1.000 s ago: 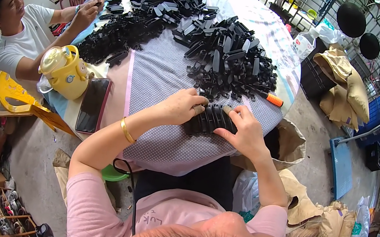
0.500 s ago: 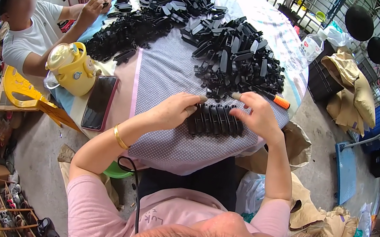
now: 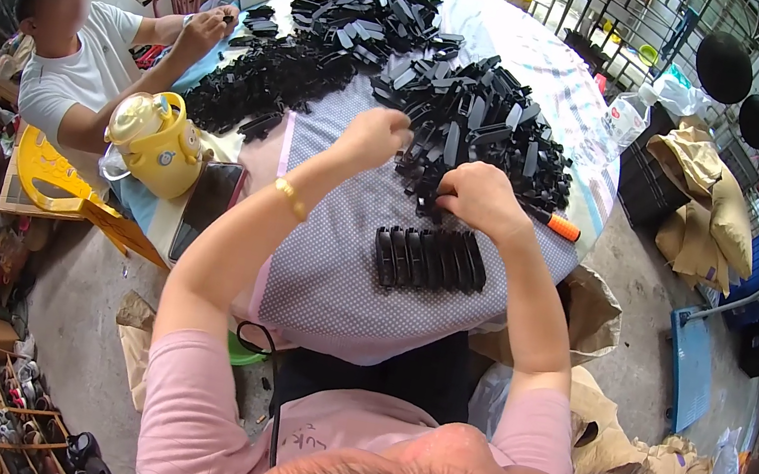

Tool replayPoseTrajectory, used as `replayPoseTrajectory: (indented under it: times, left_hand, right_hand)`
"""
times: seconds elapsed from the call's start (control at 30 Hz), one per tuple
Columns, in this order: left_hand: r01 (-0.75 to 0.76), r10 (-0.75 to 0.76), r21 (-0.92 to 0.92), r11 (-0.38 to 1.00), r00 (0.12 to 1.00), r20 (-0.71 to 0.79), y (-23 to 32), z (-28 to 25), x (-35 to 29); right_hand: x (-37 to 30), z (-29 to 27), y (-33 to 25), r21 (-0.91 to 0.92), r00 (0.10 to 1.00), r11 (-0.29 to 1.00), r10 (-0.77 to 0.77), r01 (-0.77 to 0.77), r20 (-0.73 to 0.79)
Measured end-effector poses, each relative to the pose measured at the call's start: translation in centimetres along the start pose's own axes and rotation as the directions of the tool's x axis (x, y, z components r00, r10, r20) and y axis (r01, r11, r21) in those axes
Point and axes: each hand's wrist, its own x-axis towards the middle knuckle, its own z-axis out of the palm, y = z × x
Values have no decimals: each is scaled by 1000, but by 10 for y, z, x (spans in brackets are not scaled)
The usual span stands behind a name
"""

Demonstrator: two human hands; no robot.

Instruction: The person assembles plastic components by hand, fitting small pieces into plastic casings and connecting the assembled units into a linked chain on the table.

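A row of several slim black plastic pieces (image 3: 429,259), standing side by side, lies on the dotted cloth close in front of me. Beyond it is a big heap of loose black plastic pieces (image 3: 491,120). My left hand (image 3: 374,140) is at the left edge of this heap, fingers curled together; what they hold, if anything, is hidden. My right hand (image 3: 487,200) reaches to the heap's near edge, its thumb and fingers closed on a black plastic piece there that is mostly hidden. Neither hand touches the row.
More black pieces form a heap (image 3: 367,17) at the back and a darker one (image 3: 269,86) at left. An orange-handled tool (image 3: 562,228) lies at right. A yellow jug (image 3: 157,147) and a phone (image 3: 208,202) sit at left, near a seated person (image 3: 90,64) handling something small.
Both hands have let go of the row and moved away from me to the heap, the left one farther. The row stays on the cloth.
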Motion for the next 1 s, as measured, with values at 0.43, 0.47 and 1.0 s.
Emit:
replayPoseTrajectory:
  times: [0.43,0.47,1.0]
  left_hand:
    - [1,16,77,997,976,-215,-30,25,43]
    - [13,-15,-8,1000,980,-197,-23,20,34]
    - [190,151,-955,227,962,227,9,28,-58]
  right_hand:
    - [9,27,25,555,761,794,194,249,-619]
    - [9,27,24,629,740,716,240,301,-628]
    - [-2,11,-21,91,474,933,-91,347,-876]
